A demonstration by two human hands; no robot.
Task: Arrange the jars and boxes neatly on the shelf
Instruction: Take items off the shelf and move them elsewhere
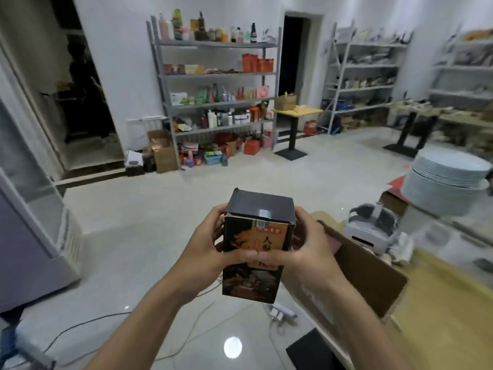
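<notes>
I hold a tall dark box with an orange label and Chinese characters upright in front of me, above the floor. My left hand grips its left side and my right hand grips its right side, thumbs meeting across the front. Far across the room stands a grey metal shelf against the white wall, crowded with bottles, jars and red boxes on its several levels. More boxes and packets lie on the floor beneath it.
An open cardboard box sits at my right on a tan counter, beside a small white device and a stack of pale plates. A small yellow table stands right of the shelf. Cables and a power strip cross the glossy floor.
</notes>
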